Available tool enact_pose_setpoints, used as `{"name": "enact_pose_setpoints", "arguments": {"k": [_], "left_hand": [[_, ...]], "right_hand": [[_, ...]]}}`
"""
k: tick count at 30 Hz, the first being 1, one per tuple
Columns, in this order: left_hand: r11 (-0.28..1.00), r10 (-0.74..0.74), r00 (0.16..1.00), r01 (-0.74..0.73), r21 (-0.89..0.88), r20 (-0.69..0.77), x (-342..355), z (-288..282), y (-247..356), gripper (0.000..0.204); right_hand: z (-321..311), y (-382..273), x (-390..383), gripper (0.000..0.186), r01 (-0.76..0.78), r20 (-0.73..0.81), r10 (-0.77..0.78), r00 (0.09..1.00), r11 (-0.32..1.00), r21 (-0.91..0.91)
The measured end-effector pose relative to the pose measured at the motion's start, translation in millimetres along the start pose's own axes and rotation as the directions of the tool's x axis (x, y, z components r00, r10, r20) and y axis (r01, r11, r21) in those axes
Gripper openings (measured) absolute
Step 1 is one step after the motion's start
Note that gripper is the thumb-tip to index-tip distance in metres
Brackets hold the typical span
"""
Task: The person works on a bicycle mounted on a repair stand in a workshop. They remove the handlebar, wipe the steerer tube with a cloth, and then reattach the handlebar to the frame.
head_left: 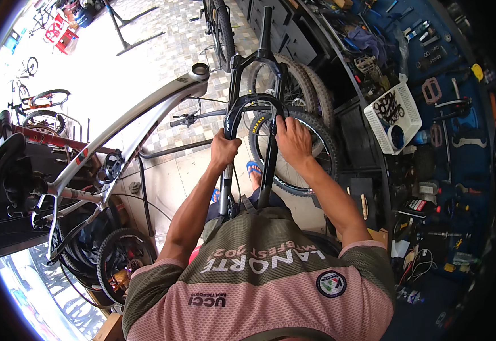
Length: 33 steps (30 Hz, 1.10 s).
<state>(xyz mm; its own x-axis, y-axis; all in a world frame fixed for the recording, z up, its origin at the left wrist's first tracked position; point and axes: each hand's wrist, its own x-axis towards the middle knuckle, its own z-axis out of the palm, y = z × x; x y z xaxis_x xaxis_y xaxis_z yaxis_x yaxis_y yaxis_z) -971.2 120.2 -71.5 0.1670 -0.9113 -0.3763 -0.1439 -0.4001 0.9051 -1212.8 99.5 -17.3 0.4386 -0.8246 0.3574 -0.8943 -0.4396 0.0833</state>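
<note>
A black suspension fork (269,162) stands in front of me with its steerer tube pointing away and its lower ends close to my lap. My left hand (224,151) is closed around the left leg, below the arch. At the top of the right lower leg, my right hand (294,141) has its fingers bent and pressed against the fork; its fingertips are partly hidden. To the left, a bare silver-grey bicycle frame (140,109) is held up at its rear, its head tube near the fork's left leg.
Bicycle wheels (323,153) lean against dark cabinets behind the fork. A blue-topped workbench on the right carries a white basket (373,122), pedals (431,90) and wrenches (469,142). Another wheel (105,258) stands at lower left. Farther off are more bicycles and a red chair (63,38).
</note>
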Motion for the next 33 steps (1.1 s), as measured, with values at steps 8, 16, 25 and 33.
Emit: {"name": "enact_pose_setpoints", "arguments": {"k": [8, 16, 25, 33], "left_hand": [[1.000, -0.002, 1.000, 0.002, 0.016, 0.009, 6.3, 6.5, 3.7, 0.022], [0.999, -0.005, 1.000, 0.006, 0.032, -0.023, 5.8, 1.7, 7.3, 0.024], [1.000, -0.002, 1.000, 0.002, 0.021, -0.019, 4.5, 0.5, -0.9, 0.024], [1.000, -0.012, 0.998, 0.013, 0.015, -0.059, -0.7, -9.6, -5.6, 0.024]], "right_hand": [[-3.9, 21.9, 33.8, 0.020, -0.109, 0.235, 0.081, 0.969, 0.988, 0.107], [-26.2, 50.2, 38.8, 0.015, -0.261, -0.004, 0.329, 0.944, 0.758, 0.598], [7.6, 13.6, 37.0, 0.023, -0.331, 0.045, 0.345, 0.937, 0.843, 0.424], [17.1, 8.6, 41.8, 0.022, -0.321, 0.061, 0.345, 0.937, 0.776, 0.542]]}}
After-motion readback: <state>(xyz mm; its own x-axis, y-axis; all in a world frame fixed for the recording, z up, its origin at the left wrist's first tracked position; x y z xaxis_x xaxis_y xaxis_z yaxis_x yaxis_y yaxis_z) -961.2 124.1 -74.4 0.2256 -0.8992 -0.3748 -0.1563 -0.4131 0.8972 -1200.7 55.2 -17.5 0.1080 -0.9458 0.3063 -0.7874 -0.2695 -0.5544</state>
